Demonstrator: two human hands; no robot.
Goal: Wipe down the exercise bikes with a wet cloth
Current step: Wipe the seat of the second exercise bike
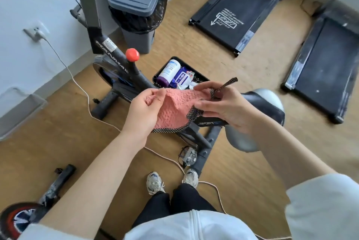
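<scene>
Pink cloth (175, 106) is pinched between both hands, left hand (144, 107) at 9 o'clock, right hand (223, 103) at 3, above the exercise bike (124, 68). Likely still arranging it; next, press it to the frame.

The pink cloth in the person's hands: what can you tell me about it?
The cloth is salmon pink with a nubbly, towel-like surface and a black-and-white speckled trim, one strip of which sticks up at the right. It hangs crumpled and partly spread in the air above the exercise bike, pinched between the left hand and right hand. Whether it is wet cannot be told.
</scene>
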